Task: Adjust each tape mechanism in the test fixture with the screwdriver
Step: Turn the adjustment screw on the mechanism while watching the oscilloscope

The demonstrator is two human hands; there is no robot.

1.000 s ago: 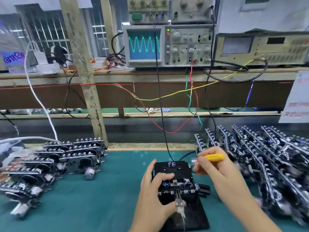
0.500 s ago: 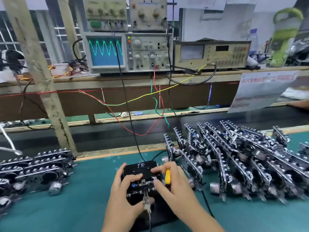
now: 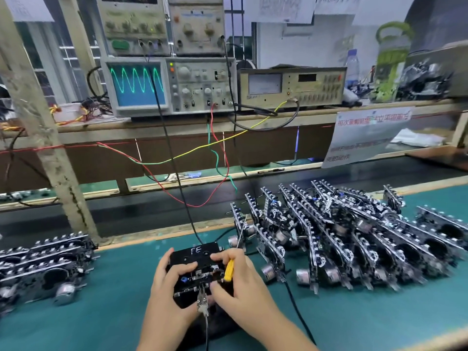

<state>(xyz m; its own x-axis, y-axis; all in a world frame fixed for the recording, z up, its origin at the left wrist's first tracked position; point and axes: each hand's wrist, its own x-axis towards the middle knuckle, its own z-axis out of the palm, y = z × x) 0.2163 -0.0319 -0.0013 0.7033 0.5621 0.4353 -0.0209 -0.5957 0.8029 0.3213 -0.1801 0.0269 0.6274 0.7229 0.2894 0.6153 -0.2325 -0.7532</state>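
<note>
A black test fixture [image 3: 196, 250] marked "FE" stands on the green mat near the front edge, with a tape mechanism [image 3: 200, 274] seated in it. My left hand [image 3: 168, 285] grips the fixture's left side, fingers curled over the mechanism. My right hand [image 3: 243, 282] rests on the fixture's right side and holds a yellow-handled screwdriver [image 3: 229, 270] between its fingers, the thin shaft sticking up past the fixture. Its thumb presses the mechanism's front edge.
Several tape mechanisms [image 3: 354, 236] lean in rows on the right, and more lie stacked on the left [image 3: 43, 264]. An oscilloscope [image 3: 138, 84] showing a green sine wave sits on the shelf, wired down to the fixture. A wooden post [image 3: 48, 153] rises at left.
The view has swung right and closer. My right hand moved from beside the fixture onto it, and the screwdriver turned from lying sideways to upright. My left hand stays on the fixture.
</note>
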